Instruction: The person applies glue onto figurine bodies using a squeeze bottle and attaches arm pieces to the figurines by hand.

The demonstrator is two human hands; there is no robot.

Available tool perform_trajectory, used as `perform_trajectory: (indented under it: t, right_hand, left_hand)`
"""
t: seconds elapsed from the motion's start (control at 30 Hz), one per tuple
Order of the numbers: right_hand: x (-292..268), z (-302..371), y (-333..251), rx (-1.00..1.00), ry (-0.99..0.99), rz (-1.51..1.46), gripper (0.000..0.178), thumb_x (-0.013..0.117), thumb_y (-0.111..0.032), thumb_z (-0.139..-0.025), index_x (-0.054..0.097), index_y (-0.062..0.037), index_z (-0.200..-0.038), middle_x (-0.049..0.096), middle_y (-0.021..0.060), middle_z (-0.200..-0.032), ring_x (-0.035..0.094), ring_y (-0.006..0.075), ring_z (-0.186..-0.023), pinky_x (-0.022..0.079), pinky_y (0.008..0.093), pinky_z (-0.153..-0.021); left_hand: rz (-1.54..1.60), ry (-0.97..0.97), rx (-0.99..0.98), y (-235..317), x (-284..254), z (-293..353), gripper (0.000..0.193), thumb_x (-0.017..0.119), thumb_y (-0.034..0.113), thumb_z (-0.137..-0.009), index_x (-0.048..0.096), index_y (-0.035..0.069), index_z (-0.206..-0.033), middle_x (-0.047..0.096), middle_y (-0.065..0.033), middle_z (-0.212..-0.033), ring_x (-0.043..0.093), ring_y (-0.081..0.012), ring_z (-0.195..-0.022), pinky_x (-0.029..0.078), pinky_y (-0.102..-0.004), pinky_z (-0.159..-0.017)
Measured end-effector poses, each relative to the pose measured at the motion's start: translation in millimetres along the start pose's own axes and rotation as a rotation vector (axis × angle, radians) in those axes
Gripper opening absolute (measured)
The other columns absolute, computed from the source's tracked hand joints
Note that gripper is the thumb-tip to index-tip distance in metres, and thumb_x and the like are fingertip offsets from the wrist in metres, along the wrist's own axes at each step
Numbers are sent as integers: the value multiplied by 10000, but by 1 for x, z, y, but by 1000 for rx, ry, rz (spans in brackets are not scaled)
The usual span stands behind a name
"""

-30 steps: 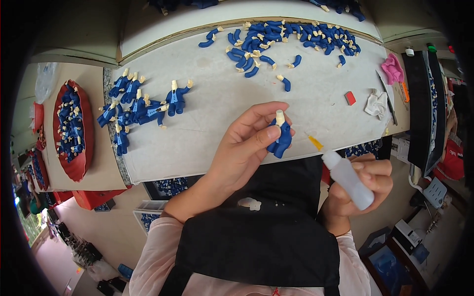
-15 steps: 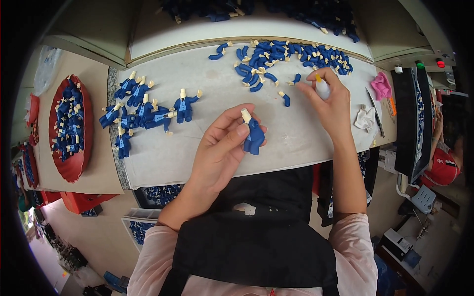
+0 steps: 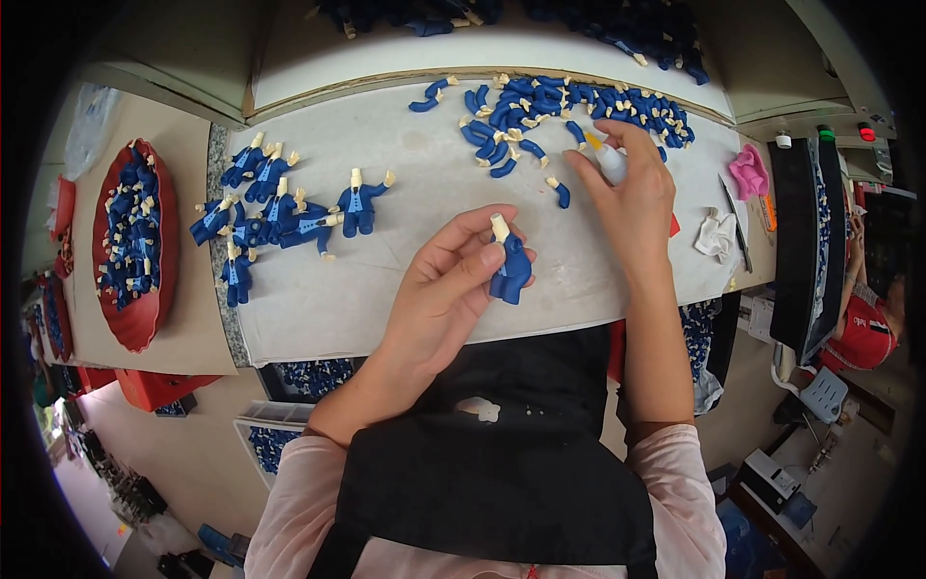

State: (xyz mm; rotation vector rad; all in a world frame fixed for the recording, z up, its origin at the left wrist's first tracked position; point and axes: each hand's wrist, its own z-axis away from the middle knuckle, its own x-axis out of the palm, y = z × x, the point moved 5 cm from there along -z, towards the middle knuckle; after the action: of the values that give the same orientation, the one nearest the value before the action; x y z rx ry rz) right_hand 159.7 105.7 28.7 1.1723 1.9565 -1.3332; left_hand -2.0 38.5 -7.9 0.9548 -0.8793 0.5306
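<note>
Pinched between thumb and fingers of my left hand is a blue-suited figurine body with a cream neck piece, held above the table's front part. My right hand holds a small white squeeze bottle with a yellow tip against its palm. Its thumb and forefinger are spread near a loose blue figurine arm. Another loose arm lies between my hands. Behind them is a heap of blue arms with cream hands. Several figurines with light blue shirt fronts lie to the left.
A red oval tray of figurines stands at the far left. Right of my right hand lie a crumpled white tissue, a pink cloth and a thin dark tool. A shelf borders the table's back. Another person in red is at the far right.
My right hand has shifted slightly left, and the bottle in it has tilted leftward. My left hand has moved a little to the right with the figurine body.
</note>
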Motion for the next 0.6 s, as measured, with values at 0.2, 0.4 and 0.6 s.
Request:
perform_trajectory:
  t: [0.2, 0.4, 0.6]
  right_hand:
    - [7, -6, 6, -5, -75, 113, 190, 659, -126, -681, 570, -55, -833, 574, 83, -798, 567, 254, -650, 450, 312, -575]
    - [-26, 28, 3, 277, -178, -569, 108, 565, -20, -757, 556, 22, -856, 565, 55, -682, 516, 94, -568, 410, 212, -509]
    - [-45, 61, -17, 450, -133, -833, 151, 591, 57, -699, 583, 10, -843, 573, 29, -671, 514, 53, -592, 398, 166, -555]
  left_hand:
    - [-3, -1, -9, -5, 4, -1, 302, 492, 49, -835, 458, 4, -1132, 537, -65, -964, 540, -155, -895, 440, -279, -776]
    - [8, -32, -27, -11, 12, -5, 288, 492, 49, -836, 465, 7, -1119, 543, -68, -958, 538, -144, -895, 438, -266, -777]
    - [-44, -44, -29, -19, 24, -5, 258, 519, 52, -824, 487, 18, -1077, 554, -68, -949, 532, -128, -903, 429, -247, -780]
